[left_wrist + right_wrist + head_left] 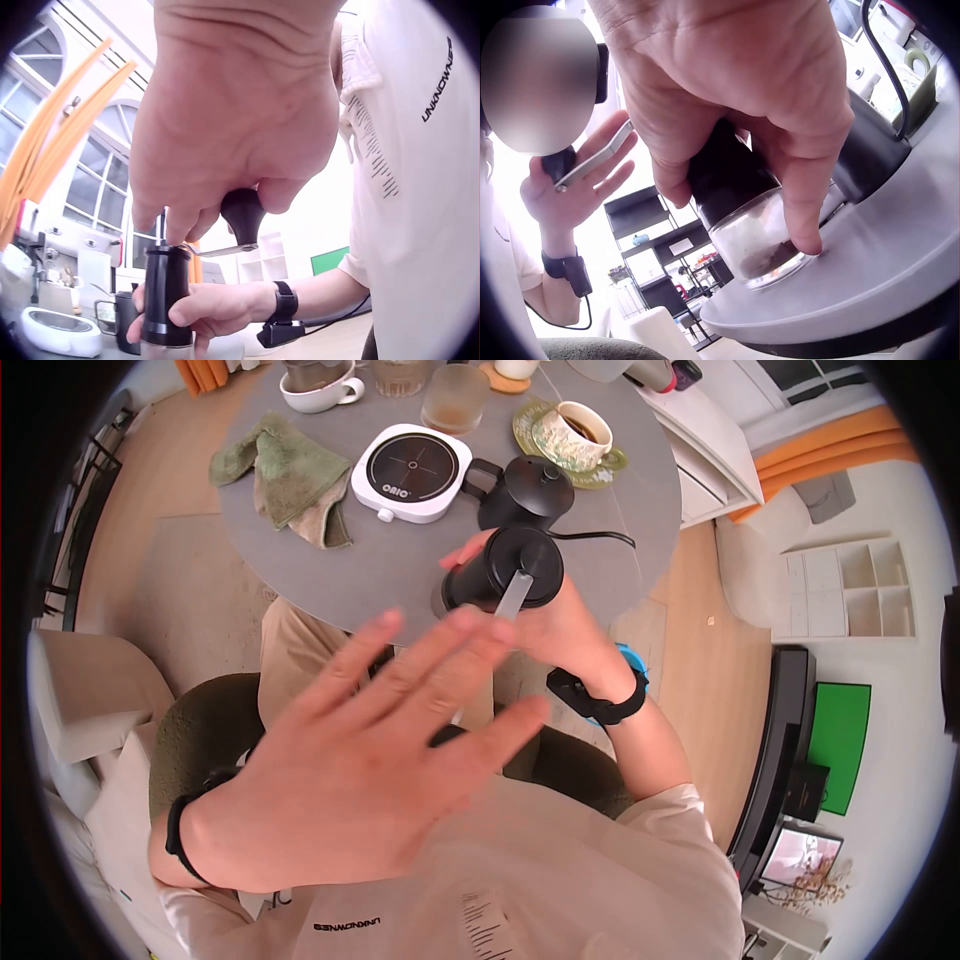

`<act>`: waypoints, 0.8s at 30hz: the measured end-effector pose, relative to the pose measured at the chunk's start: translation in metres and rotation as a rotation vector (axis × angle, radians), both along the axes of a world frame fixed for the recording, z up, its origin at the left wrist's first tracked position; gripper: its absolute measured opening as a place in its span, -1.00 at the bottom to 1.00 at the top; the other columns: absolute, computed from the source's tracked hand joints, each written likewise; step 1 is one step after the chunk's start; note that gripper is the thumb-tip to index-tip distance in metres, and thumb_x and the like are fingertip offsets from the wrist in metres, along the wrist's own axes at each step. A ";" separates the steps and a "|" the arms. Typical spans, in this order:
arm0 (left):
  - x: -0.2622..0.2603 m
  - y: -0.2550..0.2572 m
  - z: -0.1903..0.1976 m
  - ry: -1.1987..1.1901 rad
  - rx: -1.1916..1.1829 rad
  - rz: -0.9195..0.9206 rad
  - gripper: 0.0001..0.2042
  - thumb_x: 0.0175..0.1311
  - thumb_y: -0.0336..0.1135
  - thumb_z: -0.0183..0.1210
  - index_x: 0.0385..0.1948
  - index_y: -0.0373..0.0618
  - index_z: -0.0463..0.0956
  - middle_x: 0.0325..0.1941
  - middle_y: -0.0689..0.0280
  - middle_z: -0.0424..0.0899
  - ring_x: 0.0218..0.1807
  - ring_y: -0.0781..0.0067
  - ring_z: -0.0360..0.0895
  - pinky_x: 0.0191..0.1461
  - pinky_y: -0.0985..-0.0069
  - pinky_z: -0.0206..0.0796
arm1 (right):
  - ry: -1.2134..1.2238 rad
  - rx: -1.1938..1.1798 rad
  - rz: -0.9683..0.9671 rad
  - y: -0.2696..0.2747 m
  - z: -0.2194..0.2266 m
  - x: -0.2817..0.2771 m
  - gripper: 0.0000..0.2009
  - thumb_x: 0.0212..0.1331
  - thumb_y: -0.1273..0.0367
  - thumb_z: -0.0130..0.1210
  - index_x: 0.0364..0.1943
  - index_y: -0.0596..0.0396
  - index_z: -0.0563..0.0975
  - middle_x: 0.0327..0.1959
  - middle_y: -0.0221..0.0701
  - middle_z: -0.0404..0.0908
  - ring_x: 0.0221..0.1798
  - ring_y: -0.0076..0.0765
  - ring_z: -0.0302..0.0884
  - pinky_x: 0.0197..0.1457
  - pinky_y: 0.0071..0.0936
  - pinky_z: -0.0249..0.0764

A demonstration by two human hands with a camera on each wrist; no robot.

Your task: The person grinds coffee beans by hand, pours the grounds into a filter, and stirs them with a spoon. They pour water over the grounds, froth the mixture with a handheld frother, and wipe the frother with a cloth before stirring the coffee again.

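A black hand coffee grinder (487, 572) stands at the table's near edge, gripped round its body by my right hand (565, 625). Below the black body, its clear jar (742, 225) shows brown grounds inside. A metal crank (515, 596) runs from the lid toward me and ends in a black knob (244, 214). My left hand (370, 770) is over that knob, palm against it, its fingers extended and spread. The head view hides the knob behind this hand. Close behind the grinder is a black gooseneck kettle (525, 495).
A white round-topped scale (412, 470) sits left of the kettle, with a green cloth (290, 475) beside it. Farther back are a cup of dark coffee (575, 435) on a green saucer, a glass (455, 402) and a white cup (320, 395). The kettle's spout points right.
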State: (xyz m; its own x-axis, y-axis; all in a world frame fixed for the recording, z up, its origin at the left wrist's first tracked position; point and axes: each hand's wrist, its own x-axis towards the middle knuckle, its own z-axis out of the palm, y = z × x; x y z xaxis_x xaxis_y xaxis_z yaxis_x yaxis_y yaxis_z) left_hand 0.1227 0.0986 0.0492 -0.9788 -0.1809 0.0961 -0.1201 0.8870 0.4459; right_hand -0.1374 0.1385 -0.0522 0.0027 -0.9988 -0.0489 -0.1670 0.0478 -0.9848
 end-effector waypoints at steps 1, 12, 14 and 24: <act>0.005 -0.002 0.004 -0.045 0.029 0.037 -0.20 -0.05 -0.29 0.46 0.43 0.10 0.50 0.66 0.05 0.28 0.64 -0.07 0.27 0.68 -0.13 0.01 | 0.006 -0.007 0.001 0.002 -0.001 0.000 -0.47 0.08 0.50 0.48 0.16 0.06 0.52 0.15 -0.31 0.68 0.13 -0.44 0.61 0.18 -0.38 0.59; 0.010 -0.094 -0.038 0.285 0.174 0.308 -0.50 0.48 -0.50 -0.03 0.46 -0.10 0.43 0.49 0.02 0.51 0.52 -0.08 0.43 0.57 0.16 0.23 | 0.093 0.116 -0.005 -0.002 0.009 0.010 -0.49 0.07 0.60 0.41 0.16 0.12 0.52 0.15 -0.34 0.67 0.07 -0.53 0.60 0.09 -0.45 0.65; 0.005 -0.115 -0.046 0.323 0.223 0.289 -0.54 0.56 -0.45 -0.06 0.46 -0.10 0.42 0.46 0.05 0.56 0.47 0.00 0.49 0.52 0.23 0.28 | 0.108 0.090 0.037 -0.007 0.010 0.009 -0.51 0.09 0.63 0.39 0.14 0.12 0.52 0.18 -0.31 0.67 0.12 -0.50 0.59 0.15 -0.41 0.64; -0.091 -0.156 -0.028 0.070 0.166 0.208 -0.53 0.57 -0.32 -0.09 0.47 -0.03 0.41 0.36 0.00 0.62 0.25 0.00 0.64 0.33 0.19 0.45 | 0.119 0.060 0.131 -0.015 0.017 0.006 -0.54 0.01 0.52 0.42 0.04 0.07 0.53 0.13 -0.37 0.69 0.11 -0.50 0.54 0.22 -0.39 0.54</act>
State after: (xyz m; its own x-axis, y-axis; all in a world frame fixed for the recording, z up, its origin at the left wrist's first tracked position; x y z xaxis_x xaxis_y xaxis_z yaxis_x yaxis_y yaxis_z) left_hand 0.0318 -0.0577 0.0212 -0.9110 -0.3962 0.1141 -0.2559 0.7603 0.5971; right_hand -0.1315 0.1233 -0.0356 0.1234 -0.9855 -0.1161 -0.2911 0.0759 -0.9537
